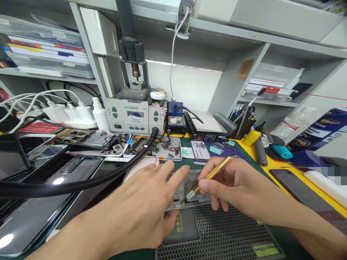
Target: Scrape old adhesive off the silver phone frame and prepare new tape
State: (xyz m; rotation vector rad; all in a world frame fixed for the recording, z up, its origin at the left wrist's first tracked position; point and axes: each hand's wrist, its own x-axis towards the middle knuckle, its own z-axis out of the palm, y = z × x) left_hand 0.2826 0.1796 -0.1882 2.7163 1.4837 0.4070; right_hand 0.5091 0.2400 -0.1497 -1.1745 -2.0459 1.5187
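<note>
My left hand (146, 202) lies in the lower middle of the frame, fingers spread and pressing down on a clear phone frame (187, 191) that sits at the top edge of the black perforated mat (227, 234); my thumb hooks under its near edge. My right hand (235, 184), just right of centre, is pinched closed around a gold-handled tool (214, 173), held like a pen, its flat silvery tip touching the frame just beside my left index finger. A thick black hose (81, 184) sweeps from the left edge across to the grey rework station (132, 115) in the upper middle. Dark phones (48, 202) are stacked at lower left, a tray of small parts (162, 148) lies just above my hands, and a yellow bottle (252, 137) stands at the right.
</note>
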